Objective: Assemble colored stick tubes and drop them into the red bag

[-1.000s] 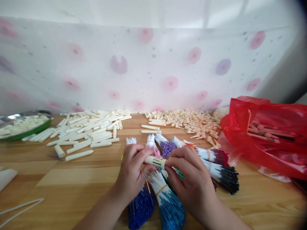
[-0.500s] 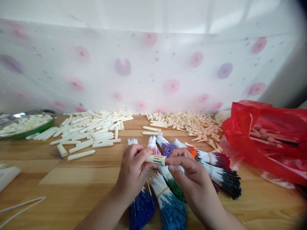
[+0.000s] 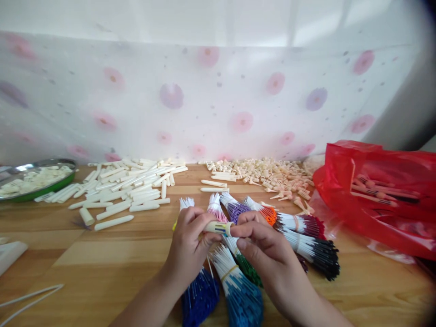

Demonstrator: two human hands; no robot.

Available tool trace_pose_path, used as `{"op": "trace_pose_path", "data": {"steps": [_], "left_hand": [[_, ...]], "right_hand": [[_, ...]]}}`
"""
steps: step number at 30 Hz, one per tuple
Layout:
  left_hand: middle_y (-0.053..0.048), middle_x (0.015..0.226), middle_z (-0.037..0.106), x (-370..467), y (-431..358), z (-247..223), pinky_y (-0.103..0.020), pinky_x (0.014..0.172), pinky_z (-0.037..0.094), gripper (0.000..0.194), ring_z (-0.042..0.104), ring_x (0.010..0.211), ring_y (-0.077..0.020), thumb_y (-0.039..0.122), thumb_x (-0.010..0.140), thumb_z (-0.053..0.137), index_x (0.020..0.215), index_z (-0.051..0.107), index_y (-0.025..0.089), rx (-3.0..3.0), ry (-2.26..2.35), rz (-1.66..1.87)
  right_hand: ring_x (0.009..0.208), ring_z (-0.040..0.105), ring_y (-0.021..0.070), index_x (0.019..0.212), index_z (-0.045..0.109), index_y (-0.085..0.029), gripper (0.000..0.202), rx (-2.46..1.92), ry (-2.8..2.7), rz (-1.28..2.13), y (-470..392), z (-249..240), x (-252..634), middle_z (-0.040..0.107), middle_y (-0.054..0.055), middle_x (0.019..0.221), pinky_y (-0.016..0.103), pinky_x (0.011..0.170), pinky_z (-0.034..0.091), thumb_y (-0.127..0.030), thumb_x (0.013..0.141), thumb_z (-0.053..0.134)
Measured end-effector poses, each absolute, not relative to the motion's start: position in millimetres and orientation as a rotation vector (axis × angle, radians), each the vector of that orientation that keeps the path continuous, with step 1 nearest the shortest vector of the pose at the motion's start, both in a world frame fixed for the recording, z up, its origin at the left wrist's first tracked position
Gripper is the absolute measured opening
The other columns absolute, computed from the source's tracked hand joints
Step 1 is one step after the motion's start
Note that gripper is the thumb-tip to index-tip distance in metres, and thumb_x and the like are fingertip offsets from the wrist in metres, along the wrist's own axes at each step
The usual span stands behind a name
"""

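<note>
The barrel (image 3: 218,228) you held was cream, with dark slots and touches of yellow and blue. You had a deep-blue bundle (image 3: 201,297) below it, while your teal-blue bundle (image 3: 243,295), green bundle (image 3: 250,269), pink bundle (image 3: 216,208), purple bundle (image 3: 235,206), orange bundle (image 3: 264,212), dark-red bundle (image 3: 303,223) and black bundle (image 3: 316,250) each showed white at one end. Your tubes (image 3: 132,182) were cream; your small parts (image 3: 265,172) shaded from cream to peach. Your bag (image 3: 335,181) was red, your dish (image 3: 47,191) green outside and silvery inside. You faced a white sheet (image 3: 204,109) patterned with pink and lilac round flowers, over a table (image 3: 136,259) of banded honey-brown wood.
</note>
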State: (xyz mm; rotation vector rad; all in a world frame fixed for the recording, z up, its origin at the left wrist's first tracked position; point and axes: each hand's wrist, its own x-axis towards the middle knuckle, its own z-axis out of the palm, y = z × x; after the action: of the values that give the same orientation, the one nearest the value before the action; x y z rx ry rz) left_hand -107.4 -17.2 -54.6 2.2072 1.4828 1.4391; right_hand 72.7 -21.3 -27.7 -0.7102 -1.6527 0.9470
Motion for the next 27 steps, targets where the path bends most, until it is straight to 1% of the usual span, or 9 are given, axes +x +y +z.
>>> {"op": "trace_pose_path", "data": {"steps": [5,10,14,18,20,22,23,25,27], "left_hand": [[-0.003,0.081,0.057,-107,-15,-58,-0.030,0.073,0.044,0.050,0.054,0.078,-0.0190,0.063,0.084,0.039,0.086,0.061,0.019,1.876,1.146,1.320],[-0.004,0.085,0.062,-108,-17,-62,-0.030,0.075,0.044,0.048,0.056,0.081,-0.0192,0.062,0.082,0.046,0.089,0.063,0.019,1.713,1.029,1.268],[-0.005,0.085,0.063,-111,-16,-64,-0.032,0.074,0.046,0.048,0.058,0.081,-0.0211,0.062,0.080,0.049,0.093,0.064,0.019,1.696,0.982,1.189],[-0.005,0.085,0.062,-116,-9,-65,-0.032,0.076,0.045,0.048,0.058,0.083,-0.0228,0.063,0.080,0.048,0.093,0.064,0.019,1.746,1.061,1.160],[-0.006,0.086,0.063,-119,-6,-66,-0.032,0.079,0.044,0.049,0.058,0.086,-0.0237,0.063,0.080,0.047,0.092,0.064,0.019,1.771,1.089,1.171],[-0.006,0.088,0.062,-121,-4,-66,-0.031,0.080,0.043,0.049,0.057,0.086,-0.0235,0.063,0.081,0.047,0.091,0.064,0.019,1.781,1.108,1.188],[-0.005,0.088,0.062,-122,-3,-66,-0.030,0.079,0.043,0.048,0.057,0.086,-0.0230,0.063,0.081,0.047,0.091,0.064,0.019,1.779,1.114,1.195],[-0.005,0.089,0.062,-122,-3,-66,-0.028,0.078,0.042,0.047,0.057,0.085,-0.0221,0.062,0.081,0.047,0.091,0.064,0.019,1.770,1.113,1.200],[-0.004,0.086,0.061,-122,-2,-64,-0.027,0.077,0.041,0.046,0.056,0.083,-0.0213,0.061,0.082,0.047,0.090,0.064,0.019,1.772,1.091,1.191]], "right_hand": [[0.089,0.057,0.0156,0.104,0.066,-0.024,0.026,-0.595,-1.768,0.732,-21,-18,84,0.056,0.005,0.095,0.029,0.076,0.050,-0.012,0.087,0.051],[0.093,0.054,0.0180,0.113,0.060,-0.022,0.035,-0.531,-1.920,0.490,-23,-11,91,0.052,0.007,0.100,0.032,0.077,0.050,-0.006,0.082,0.052],[0.096,0.053,0.0218,0.107,0.064,-0.018,0.029,-0.592,-2.064,0.307,-30,-4,84,0.052,0.010,0.103,0.038,0.082,0.049,-0.011,0.081,0.055],[0.092,0.056,0.0176,0.105,0.064,-0.016,0.025,-0.569,-1.953,0.343,-11,2,99,0.055,0.009,0.098,0.031,0.078,0.051,-0.016,0.085,0.050],[0.092,0.057,0.0166,0.102,0.065,-0.016,0.024,-0.770,-1.978,0.271,20,3,121,0.057,0.009,0.098,0.029,0.077,0.051,-0.018,0.089,0.044],[0.102,0.056,0.0160,0.105,0.064,-0.017,0.028,-1.238,-2.213,0.134,59,-1,147,0.059,0.009,0.109,0.029,0.088,0.047,-0.018,0.094,0.038],[0.102,0.057,0.0168,0.103,0.065,-0.017,0.026,-1.343,-2.289,0.150,80,-5,159,0.062,0.009,0.108,0.030,0.090,0.046,-0.016,0.093,0.041],[0.088,0.062,0.0180,0.088,0.068,-0.014,0.015,-1.485,-2.422,0.201,116,-16,177,0.067,0.007,0.091,0.033,0.083,0.049,-0.015,0.088,0.053],[0.084,0.063,0.0162,0.092,0.065,-0.014,0.013,-1.592,-2.564,0.263,141,-32,183,0.066,0.005,0.093,0.035,0.077,0.052,-0.024,0.088,0.057]]}}
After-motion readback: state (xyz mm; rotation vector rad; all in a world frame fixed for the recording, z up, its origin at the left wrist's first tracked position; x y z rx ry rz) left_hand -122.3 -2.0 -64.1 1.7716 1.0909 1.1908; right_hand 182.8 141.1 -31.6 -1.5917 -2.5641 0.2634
